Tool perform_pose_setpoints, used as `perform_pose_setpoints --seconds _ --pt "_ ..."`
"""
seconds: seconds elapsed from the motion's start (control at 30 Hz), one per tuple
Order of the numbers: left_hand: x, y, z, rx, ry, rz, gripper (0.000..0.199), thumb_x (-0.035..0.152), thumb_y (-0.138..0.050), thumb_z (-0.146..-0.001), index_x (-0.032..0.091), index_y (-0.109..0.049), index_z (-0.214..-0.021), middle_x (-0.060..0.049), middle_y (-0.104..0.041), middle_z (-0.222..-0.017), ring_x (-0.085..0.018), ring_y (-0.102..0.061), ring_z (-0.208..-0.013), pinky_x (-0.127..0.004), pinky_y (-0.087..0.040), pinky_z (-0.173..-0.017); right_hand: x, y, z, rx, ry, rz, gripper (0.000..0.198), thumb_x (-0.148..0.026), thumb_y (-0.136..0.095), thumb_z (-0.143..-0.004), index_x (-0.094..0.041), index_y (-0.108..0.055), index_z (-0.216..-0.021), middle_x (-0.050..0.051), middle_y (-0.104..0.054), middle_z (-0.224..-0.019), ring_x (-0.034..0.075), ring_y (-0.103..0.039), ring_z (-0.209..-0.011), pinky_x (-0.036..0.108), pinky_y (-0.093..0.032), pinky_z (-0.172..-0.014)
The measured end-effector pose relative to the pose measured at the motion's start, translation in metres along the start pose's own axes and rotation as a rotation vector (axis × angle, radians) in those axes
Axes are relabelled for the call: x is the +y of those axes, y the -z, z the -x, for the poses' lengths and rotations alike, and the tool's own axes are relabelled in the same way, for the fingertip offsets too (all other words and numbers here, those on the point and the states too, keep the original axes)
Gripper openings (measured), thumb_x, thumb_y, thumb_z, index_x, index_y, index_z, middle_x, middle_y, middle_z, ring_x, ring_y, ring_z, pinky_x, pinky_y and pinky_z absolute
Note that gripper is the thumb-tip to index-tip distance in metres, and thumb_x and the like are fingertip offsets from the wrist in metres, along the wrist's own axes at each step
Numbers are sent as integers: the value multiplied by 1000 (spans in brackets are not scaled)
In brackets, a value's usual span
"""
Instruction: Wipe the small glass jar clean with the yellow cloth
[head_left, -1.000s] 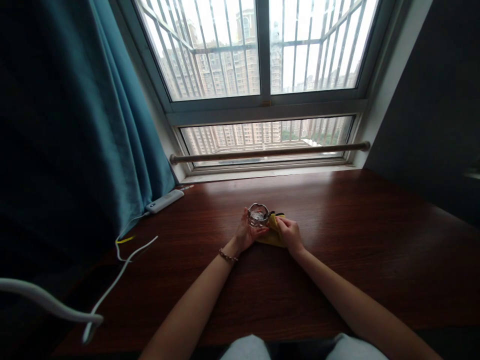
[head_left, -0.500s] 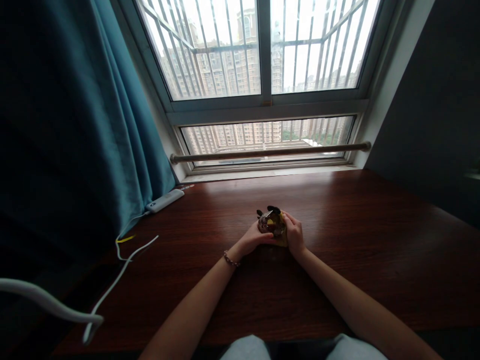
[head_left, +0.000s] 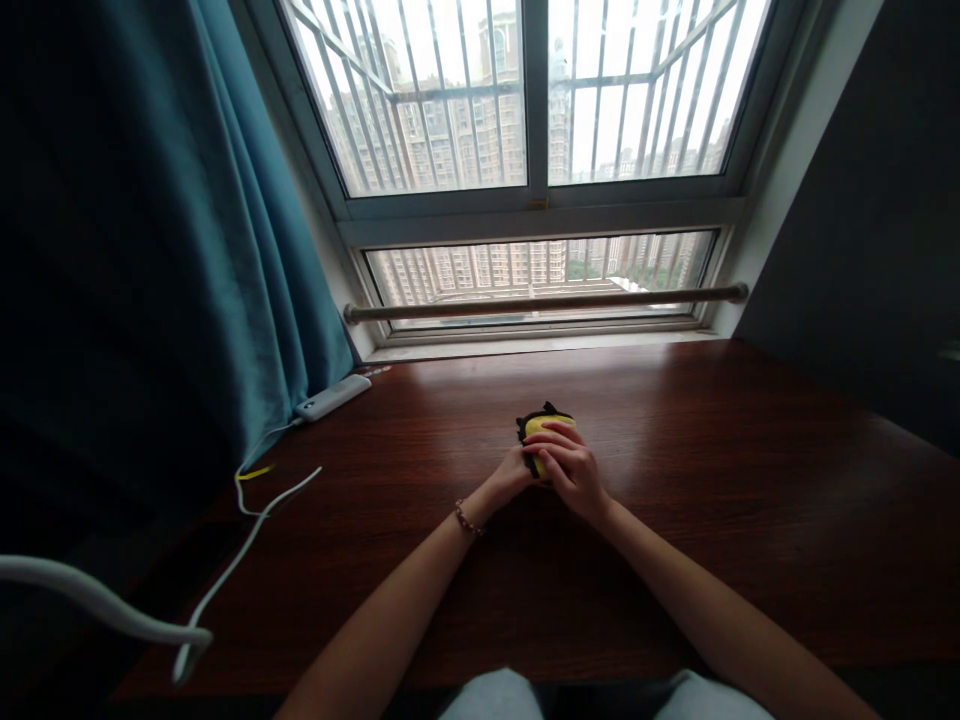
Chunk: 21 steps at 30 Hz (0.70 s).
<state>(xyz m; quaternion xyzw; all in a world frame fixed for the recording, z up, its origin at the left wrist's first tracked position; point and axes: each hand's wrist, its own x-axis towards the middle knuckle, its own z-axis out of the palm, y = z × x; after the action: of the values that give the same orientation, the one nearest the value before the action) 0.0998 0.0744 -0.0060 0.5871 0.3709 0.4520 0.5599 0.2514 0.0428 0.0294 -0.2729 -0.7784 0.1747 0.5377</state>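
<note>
At twelve o'clock, over the desk [head_left: 712,480], a black-edged yellow cloth [head_left: 535,426] is held from above by the curled right hand [head_left: 576,470]; the left hand [head_left: 516,470] is partly covered, so its grip cannot be told.

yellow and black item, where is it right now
In the head view, the yellow and black item is just right of and below centre, over the brown table, beside the left hand and partly under the right hand.
</note>
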Motion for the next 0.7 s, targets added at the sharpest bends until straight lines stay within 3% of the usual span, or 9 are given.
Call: perform_pose_setpoints --seconds 0.13,0.27,0.37,0.5,0.57,0.7 --pt "3 -1 5 9 49 -53 46 24 -87 -55 11 -71 -95 -7 -70 -88 -24 -63 -82 -37 -50 -79 10 -4 -3 69 -91 -20 30 -30 -48 -96 -25 -78 -97 5 -74 -107 26 -60 -112 44 -41 -104" --pt "5 -3 9 -31 129 157 61 29 -90 -54 10 -68 -107 -11 -71 -99 -25 -66 -91 -38 -50 -85 37 -11 -1 212 -422 -196 37 -44 -48 -93 -22 -77 -101 7 -75 -106 27 -66 -103 42 -48 -96" --pt "5 -3 9 -26 167 349 63 41 -87 -63 11 -67 -114 -15 -69 -112 -27 -65 -98 -37 -54 -81 57 -17 4 311 -624 -340 42 -51 -54 -86 -20 -77 -101 7 -76 -103 29 -68 -99 43 -51 -91" --pt "4 2 7 -4 219 518 65 60 -75 -71 13 -67 -114 -16 -69 -112 -23 -66 -89 -29 -54 -68 69 -22 9 368 -675 -398 38 -51 -64 -77 -22 -79 -95 6 -77 -101 29 -68 -99 42 -52 -90" --pt "4 4 7 -48 243 574 60 54 -78 -72 15 -67 -116 -13 -70 -108 -18 -66 -80 -26 -53 -66 71 -23 9 386 -692 -405 37 -50 -66 -74 -21 -79 -93 6 -77 -100 29 -69 -97 41 -53 -88" --pt "8 3 8 -123 227 534 64 16 -89 -58 15 -63 -117 -10 -70 -105 -15 -67 -80 -22 -52 -70 73 -23 9 416 -760 -424 39 -46 -65 -70 -18 -79 -92 8 -77 -98 29 -69 -95 41 -53 -87"
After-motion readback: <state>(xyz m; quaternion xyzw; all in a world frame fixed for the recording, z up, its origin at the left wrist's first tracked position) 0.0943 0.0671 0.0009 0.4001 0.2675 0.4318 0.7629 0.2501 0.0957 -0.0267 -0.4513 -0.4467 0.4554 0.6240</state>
